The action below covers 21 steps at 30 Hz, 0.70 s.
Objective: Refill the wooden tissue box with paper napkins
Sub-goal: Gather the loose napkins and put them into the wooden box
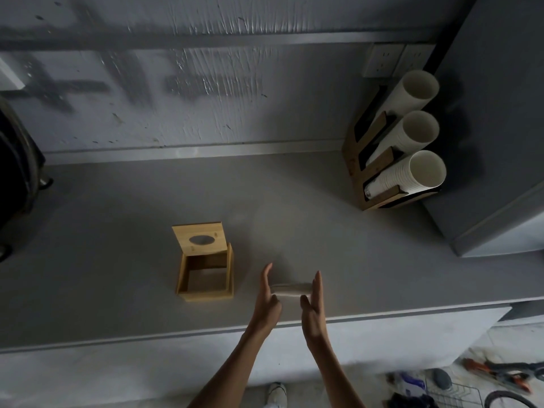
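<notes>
The wooden tissue box [206, 293] stands on the grey counter [117, 260], its inside bare, with its lid [199, 239] and oval slot leaning back against the far edge. Just right of the box a small stack of white paper napkins [290, 290] is pressed between my two flat palms. My left hand [267, 301] is against the stack's left end and my right hand [312, 304] against its right end. Whether the stack rests on the counter or is lifted I cannot tell.
A wooden rack [379, 198] holding three stacks of white paper cups [412, 172] stands at the back right beside a grey cabinet [494, 142]. Wall sockets [382, 60] sit behind it. A dark appliance [14, 172] is at the left edge. Tools [500, 375] lie on the floor below.
</notes>
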Tool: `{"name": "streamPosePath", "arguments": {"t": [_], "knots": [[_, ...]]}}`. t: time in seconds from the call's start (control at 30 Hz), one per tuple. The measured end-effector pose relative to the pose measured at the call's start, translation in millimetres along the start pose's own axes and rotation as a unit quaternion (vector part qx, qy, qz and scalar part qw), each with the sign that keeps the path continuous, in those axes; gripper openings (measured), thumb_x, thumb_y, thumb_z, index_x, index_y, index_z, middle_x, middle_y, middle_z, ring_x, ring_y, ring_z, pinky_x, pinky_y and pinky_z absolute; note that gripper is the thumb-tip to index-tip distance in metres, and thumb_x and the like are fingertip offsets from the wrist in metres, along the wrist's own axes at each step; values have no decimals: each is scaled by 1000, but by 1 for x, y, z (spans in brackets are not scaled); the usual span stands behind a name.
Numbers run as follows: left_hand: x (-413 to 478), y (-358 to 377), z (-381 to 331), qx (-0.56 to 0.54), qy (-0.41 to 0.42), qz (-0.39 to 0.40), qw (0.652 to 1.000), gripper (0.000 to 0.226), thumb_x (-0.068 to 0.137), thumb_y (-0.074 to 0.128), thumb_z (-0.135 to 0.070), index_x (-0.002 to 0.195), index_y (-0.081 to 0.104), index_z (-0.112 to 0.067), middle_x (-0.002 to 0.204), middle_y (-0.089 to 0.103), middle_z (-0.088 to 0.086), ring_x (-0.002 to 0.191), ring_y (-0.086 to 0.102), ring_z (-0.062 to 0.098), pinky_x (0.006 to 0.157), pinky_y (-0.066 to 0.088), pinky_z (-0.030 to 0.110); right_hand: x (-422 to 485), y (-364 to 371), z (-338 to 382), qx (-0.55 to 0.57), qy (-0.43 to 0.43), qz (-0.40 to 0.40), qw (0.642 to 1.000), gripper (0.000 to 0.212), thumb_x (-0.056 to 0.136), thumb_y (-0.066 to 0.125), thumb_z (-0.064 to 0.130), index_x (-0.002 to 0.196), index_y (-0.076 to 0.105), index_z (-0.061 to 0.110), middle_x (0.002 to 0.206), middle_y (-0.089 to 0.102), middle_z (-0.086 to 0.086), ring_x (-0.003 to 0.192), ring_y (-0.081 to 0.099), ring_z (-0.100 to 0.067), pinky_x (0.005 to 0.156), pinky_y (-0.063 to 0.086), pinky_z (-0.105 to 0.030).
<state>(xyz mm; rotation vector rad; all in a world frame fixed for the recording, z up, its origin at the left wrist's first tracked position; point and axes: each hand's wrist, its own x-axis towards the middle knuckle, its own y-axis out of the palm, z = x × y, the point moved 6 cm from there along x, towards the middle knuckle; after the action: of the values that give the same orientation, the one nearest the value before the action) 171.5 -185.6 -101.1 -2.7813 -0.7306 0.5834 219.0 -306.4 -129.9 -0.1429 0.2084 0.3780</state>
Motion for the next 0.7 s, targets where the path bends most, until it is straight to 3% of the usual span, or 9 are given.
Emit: {"name": "streamPosePath", "arguments": {"t": [0.1,0.17,0.23,0.3,0.33,0.4,0.57,0.7], "knots": [[-2,-4,4,46,21,5,999,57,86,44,6,138,38,-18,143,43,6,135,38,19,116,30,38,1,-4,10,-114,-46,-8,992,56,93,47,-5,142,35,19,145,38,7,136,34,-10,113,27,-21],[-3,-10,5,77,43,-3,996,38,92,45,-29,128,47,-19,128,54,4,120,51,16,105,44,33,-1,-10,16,-178,-83,-18,980,43,92,56,4,131,49,21,133,51,8,125,47,-10,105,35,-20],[-1,-16,11,114,72,-11,991,55,90,34,-60,120,52,-18,118,58,0,110,57,13,93,46,17,0,-19,20,-221,-106,-24,969,32,89,63,12,119,58,22,123,58,9,113,55,-9,95,37,-13],[2,-21,11,167,80,1,983,37,94,44,-44,112,57,-15,111,60,2,104,59,13,84,40,8,1,-28,23,-254,-126,-21,959,23,87,65,15,108,62,25,112,62,10,103,60,-10,85,43,-14],[3,-23,8,190,89,3,978,22,93,51,-28,108,59,-14,109,61,3,102,59,14,82,38,7,1,-32,26,-272,-134,-15,953,20,87,66,17,104,63,28,108,62,12,99,61,-10,80,46,-17],[5,-27,3,220,126,-2,967,13,90,57,-12,103,61,-13,106,63,3,99,59,13,81,40,8,2,-39,33,-310,-143,1,940,16,87,65,23,100,62,33,106,61,15,97,60,-7,75,50,-23],[4,-26,-1,257,162,13,953,13,88,59,-10,101,59,-14,106,60,3,97,58,12,80,40,12,6,-47,42,-357,-158,25,920,14,86,67,25,97,63,32,105,60,15,97,59,-9,73,51,-28],[5,-26,0,257,157,19,953,14,87,62,-10,99,60,-15,104,60,1,96,57,10,77,36,2,9,-44,46,-384,-156,42,909,21,86,66,29,105,60,36,116,57,16,109,53,-7,77,52,-30]]}}
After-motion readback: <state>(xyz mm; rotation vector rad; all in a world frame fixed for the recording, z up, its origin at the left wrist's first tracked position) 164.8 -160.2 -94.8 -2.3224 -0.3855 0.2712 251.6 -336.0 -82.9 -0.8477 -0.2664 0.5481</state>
